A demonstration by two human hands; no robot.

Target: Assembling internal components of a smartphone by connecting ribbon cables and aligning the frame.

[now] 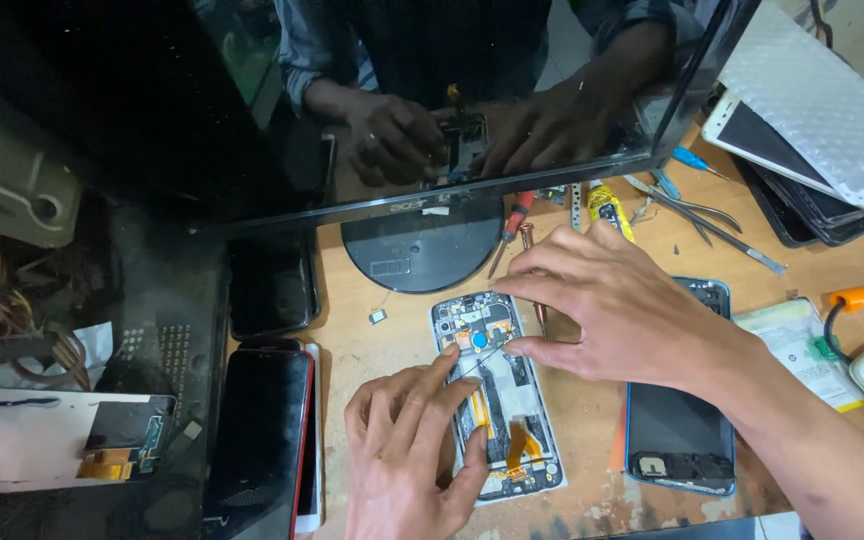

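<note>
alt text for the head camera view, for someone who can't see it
Two bare hands work on an opened phone lying on a wooden bench: the right hand holds thin tweezers to its circuit board, while the left hand steadies its edge. Other phones, hand tools and a dark monitor surround it.

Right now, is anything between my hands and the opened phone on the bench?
Nothing visible. The left hand rests on the opened phone; the right hand holds a thin tool onto its upper board.
</note>
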